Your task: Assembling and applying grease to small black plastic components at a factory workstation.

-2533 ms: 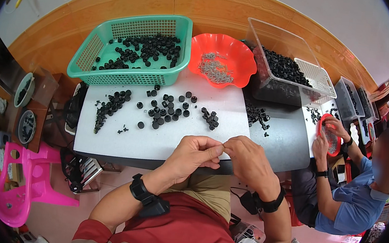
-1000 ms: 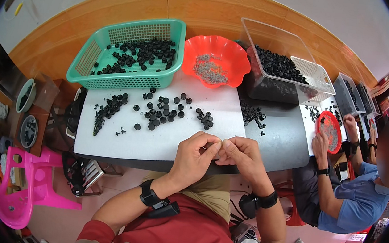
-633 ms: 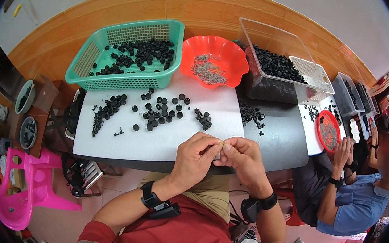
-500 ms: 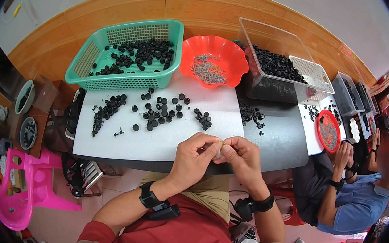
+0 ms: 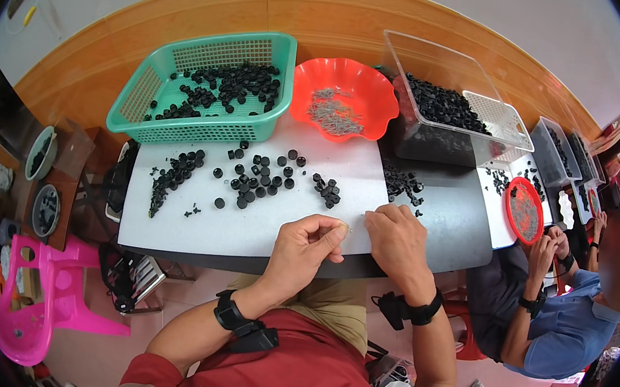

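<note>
My left hand [image 5: 304, 247] is closed in a pinch over the front of the white board [image 5: 260, 234]. A tiny pale tip shows at its thumb and forefinger, too small to name. To the right, my right hand [image 5: 399, 247] is closed with its fingertips pressed together near the board's right edge. What it holds, if anything, is hidden. Just beyond the hands lies a small heap of black plastic pieces [image 5: 327, 191]. Round black caps [image 5: 252, 186] are scattered farther left, and beside them runs a pile of smaller black parts [image 5: 172, 179].
At the back stand a green basket [image 5: 203, 135] of black caps, a red scalloped bowl [image 5: 380, 118] of thin metal pieces, and a clear bin [image 5: 436, 142] full of black parts. A person in a blue shirt [image 5: 563, 333] works at the right. A pink stool [image 5: 65, 296] stands lower left.
My hands, together before, have come apart. The right has moved a little right with its back turned up, while the left keeps its pinch slightly left of where they met.
</note>
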Demonstrator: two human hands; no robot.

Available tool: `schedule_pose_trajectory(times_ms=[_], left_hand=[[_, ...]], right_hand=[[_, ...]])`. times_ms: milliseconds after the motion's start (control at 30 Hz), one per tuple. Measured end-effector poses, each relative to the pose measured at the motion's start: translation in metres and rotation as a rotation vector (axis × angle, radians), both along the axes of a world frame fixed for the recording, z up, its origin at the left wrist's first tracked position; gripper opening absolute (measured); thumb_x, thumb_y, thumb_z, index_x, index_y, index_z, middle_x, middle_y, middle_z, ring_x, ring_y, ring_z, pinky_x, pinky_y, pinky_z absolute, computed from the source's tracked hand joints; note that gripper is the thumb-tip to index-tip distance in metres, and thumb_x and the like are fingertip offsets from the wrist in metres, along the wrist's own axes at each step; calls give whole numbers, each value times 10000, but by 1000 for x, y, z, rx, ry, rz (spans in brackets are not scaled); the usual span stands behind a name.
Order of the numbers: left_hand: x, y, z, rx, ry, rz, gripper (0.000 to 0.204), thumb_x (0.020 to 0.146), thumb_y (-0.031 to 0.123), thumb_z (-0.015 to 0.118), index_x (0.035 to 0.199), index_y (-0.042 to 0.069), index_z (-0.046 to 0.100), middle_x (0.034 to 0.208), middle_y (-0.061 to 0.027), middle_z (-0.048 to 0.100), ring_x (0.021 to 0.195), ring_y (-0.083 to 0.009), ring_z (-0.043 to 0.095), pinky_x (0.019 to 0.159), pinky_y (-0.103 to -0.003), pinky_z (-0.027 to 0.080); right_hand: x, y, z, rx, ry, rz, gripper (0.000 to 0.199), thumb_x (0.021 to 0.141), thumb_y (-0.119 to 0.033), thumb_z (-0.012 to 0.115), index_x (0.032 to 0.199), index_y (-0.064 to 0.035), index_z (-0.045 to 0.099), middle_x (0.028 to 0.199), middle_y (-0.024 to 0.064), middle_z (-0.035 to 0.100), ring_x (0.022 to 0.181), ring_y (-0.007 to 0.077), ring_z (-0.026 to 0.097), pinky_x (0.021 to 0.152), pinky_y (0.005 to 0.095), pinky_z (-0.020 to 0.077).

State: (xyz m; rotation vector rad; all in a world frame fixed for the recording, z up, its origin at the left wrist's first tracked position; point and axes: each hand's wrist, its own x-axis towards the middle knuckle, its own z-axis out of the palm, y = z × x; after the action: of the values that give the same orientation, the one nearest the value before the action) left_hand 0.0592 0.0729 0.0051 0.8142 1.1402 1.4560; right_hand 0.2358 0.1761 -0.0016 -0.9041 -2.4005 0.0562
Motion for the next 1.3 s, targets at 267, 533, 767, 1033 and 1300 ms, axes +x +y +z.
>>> schedule_pose_trajectory(times_ms=[267, 533, 767, 1033, 1300], left_hand=[[-3, -8, 4, -89, -267, -125, 241, 1007, 209, 705, 1118, -4, 703, 887, -26, 670, 771, -65, 651, 714, -241, 608], [-10, -16, 6, -127, -475, -240, 188, 1020, 167, 677, 1120, 9, 694, 925, -20, 658, 790, -79, 659, 721, -242, 620], [-16, -17, 6, -134, -512, -241, 164, 1029, 168, 659, 1101, 21, 671, 964, -50, 682, 801, -104, 678, 737, -253, 620], [-26, -19, -7, -117, -673, -178, 194, 1033, 134, 637, 1157, -10, 673, 1071, -94, 713, 903, -135, 712, 845, -272, 642], [-28, -26, -6, -93, -658, -194, 263, 1026, 68, 625, 1271, -25, 652, 1152, -131, 718, 1011, -189, 729, 947, -310, 622]], right_hand=[[-2, -36, 21, -469, 469, 303, 332, 841, 16, 780, 1162, -51, 730, 1054, 109, 710, 891, 261, 710, 747, 328, 563], [-10, -45, 16, -380, 576, 364, 265, 883, 68, 739, 1135, -12, 729, 987, 115, 706, 826, 195, 706, 709, 285, 563], [-14, -50, 15, -454, 673, 311, 177, 903, 27, 739, 1075, -9, 715, 970, 112, 696, 819, 188, 676, 723, 284, 548], [-16, -57, 18, -636, 706, 305, 137, 919, 9, 728, 1055, 8, 709, 959, 109, 690, 828, 168, 658, 736, 275, 540], [-22, -57, 20, -581, 664, 359, 123, 913, 20, 731, 1034, 15, 713, 948, 111, 695, 823, 172, 673, 730, 279, 552]])
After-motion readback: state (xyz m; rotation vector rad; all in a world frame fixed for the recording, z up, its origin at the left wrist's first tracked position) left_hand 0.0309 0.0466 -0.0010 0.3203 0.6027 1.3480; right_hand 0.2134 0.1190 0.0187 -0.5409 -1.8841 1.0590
